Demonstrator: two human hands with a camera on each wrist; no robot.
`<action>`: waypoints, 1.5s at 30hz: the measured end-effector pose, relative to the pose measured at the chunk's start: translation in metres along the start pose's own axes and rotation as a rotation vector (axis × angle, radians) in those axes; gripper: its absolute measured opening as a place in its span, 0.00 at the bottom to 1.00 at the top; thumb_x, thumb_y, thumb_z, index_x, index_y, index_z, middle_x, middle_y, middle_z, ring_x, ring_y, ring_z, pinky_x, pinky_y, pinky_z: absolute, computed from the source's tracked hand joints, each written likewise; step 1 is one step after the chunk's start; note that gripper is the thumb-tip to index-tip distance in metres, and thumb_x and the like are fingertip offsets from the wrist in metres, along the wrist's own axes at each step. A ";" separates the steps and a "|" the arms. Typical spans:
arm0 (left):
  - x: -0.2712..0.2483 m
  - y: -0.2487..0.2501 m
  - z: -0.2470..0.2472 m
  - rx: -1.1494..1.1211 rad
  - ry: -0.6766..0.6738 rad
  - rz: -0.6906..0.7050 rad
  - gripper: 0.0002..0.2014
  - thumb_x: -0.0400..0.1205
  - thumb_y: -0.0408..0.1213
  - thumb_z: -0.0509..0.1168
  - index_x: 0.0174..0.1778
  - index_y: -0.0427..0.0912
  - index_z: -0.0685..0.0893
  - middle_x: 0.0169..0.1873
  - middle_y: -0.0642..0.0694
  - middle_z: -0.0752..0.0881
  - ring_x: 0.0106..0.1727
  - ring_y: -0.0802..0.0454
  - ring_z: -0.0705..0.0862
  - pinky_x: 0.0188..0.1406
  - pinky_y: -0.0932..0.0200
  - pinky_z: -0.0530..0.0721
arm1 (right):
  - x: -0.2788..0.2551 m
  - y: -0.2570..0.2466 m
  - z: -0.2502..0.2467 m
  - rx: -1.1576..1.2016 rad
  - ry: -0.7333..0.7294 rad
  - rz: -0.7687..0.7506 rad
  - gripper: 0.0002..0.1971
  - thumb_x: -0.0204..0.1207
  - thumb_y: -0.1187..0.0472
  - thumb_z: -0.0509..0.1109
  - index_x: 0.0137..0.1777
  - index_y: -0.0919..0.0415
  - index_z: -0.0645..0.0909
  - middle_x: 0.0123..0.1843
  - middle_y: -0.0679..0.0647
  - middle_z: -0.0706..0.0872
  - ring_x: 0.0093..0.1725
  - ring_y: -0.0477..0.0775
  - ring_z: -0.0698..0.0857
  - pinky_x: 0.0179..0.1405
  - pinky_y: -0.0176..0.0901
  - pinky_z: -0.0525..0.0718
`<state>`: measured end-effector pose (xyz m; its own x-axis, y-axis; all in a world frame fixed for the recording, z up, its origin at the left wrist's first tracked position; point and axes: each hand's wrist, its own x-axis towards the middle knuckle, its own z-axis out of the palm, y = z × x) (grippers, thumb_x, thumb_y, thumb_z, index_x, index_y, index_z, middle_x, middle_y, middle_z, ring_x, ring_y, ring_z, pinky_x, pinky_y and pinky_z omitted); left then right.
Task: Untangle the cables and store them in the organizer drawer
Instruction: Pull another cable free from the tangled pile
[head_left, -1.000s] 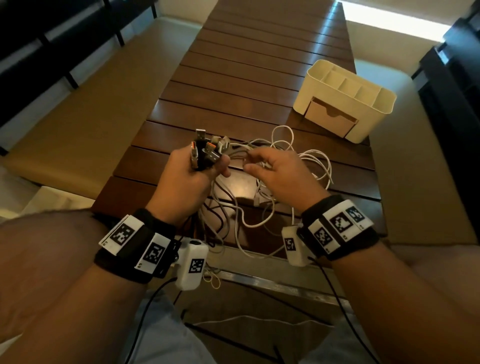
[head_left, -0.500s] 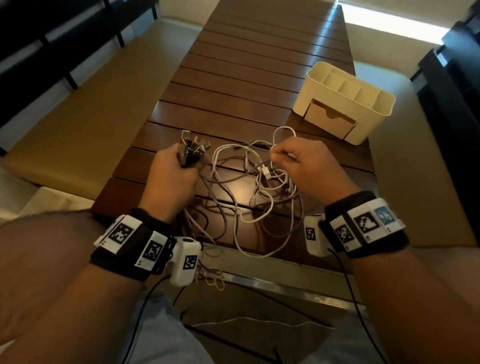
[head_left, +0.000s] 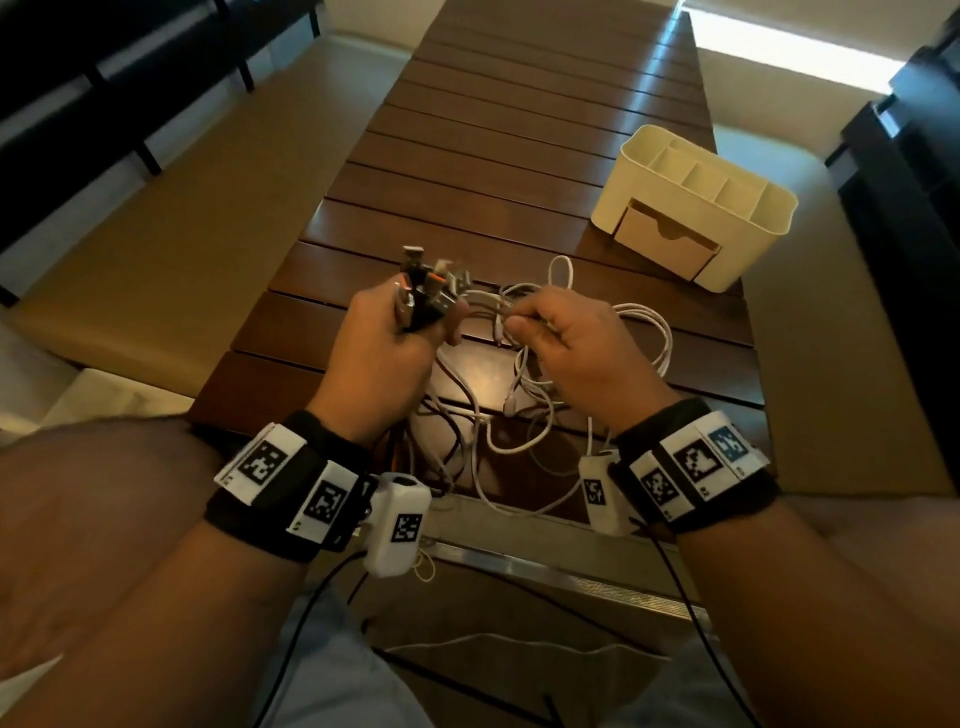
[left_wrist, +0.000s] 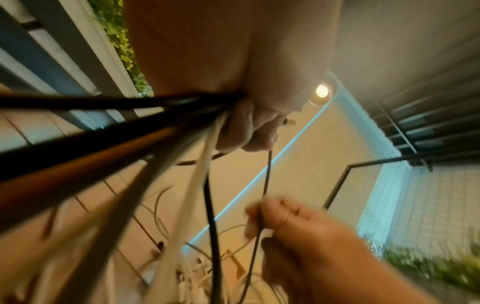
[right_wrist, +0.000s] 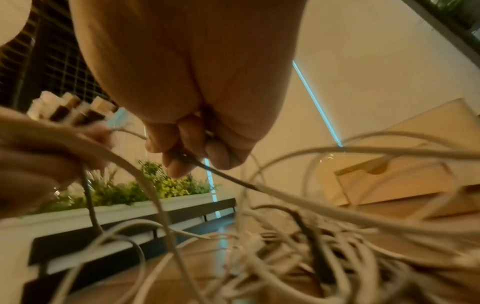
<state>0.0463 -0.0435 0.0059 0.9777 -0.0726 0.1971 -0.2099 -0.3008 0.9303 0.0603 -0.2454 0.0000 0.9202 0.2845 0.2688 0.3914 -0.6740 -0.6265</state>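
Note:
A tangle of white and dark cables (head_left: 524, 395) lies on the near end of the wooden table (head_left: 483, 171). My left hand (head_left: 395, 343) grips a bunch of cable plugs (head_left: 426, 291) that stick up out of the fist, and their cords (left_wrist: 182, 131) run down out of the same fist. Just to the right, my right hand (head_left: 566, 343) pinches a thin cable (right_wrist: 223, 174) between thumb and fingers above the tangle. The cream organizer (head_left: 696, 202) stands at the right side of the table, its drawer (head_left: 665, 241) shut.
Padded benches (head_left: 171, 218) run along both sides of the slatted table. A metal rail (head_left: 545, 561) edges the table's near end above my lap. Beyond the organizer the tabletop stretches away to the far end.
My right hand went out to the right with a cable, then came back close to the left hand. The left fist with the plugs shifted slightly left and back.

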 end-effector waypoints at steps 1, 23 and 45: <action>0.001 0.001 -0.004 -0.086 0.039 -0.023 0.07 0.87 0.38 0.67 0.42 0.46 0.84 0.27 0.57 0.85 0.25 0.61 0.77 0.26 0.67 0.74 | -0.001 0.008 0.000 -0.024 -0.040 0.067 0.07 0.85 0.59 0.67 0.53 0.60 0.85 0.44 0.44 0.83 0.43 0.41 0.81 0.43 0.29 0.78; 0.002 -0.001 0.019 0.261 -0.202 -0.089 0.05 0.83 0.31 0.69 0.47 0.47 0.86 0.40 0.56 0.88 0.45 0.60 0.85 0.49 0.54 0.85 | -0.002 0.001 0.003 -0.194 0.091 -0.182 0.13 0.82 0.57 0.64 0.54 0.64 0.88 0.48 0.55 0.85 0.44 0.52 0.82 0.40 0.43 0.80; 0.002 -0.009 -0.010 0.273 0.201 -0.082 0.09 0.82 0.32 0.71 0.56 0.47 0.86 0.39 0.59 0.83 0.44 0.58 0.81 0.41 0.68 0.75 | -0.005 0.022 0.000 -0.250 -0.018 0.041 0.10 0.84 0.60 0.68 0.59 0.59 0.89 0.50 0.57 0.83 0.49 0.56 0.82 0.49 0.58 0.84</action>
<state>0.0498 -0.0318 0.0007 0.9679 0.1427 0.2069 -0.0982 -0.5434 0.8337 0.0641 -0.2621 -0.0152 0.9362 0.2636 0.2324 0.3425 -0.8324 -0.4356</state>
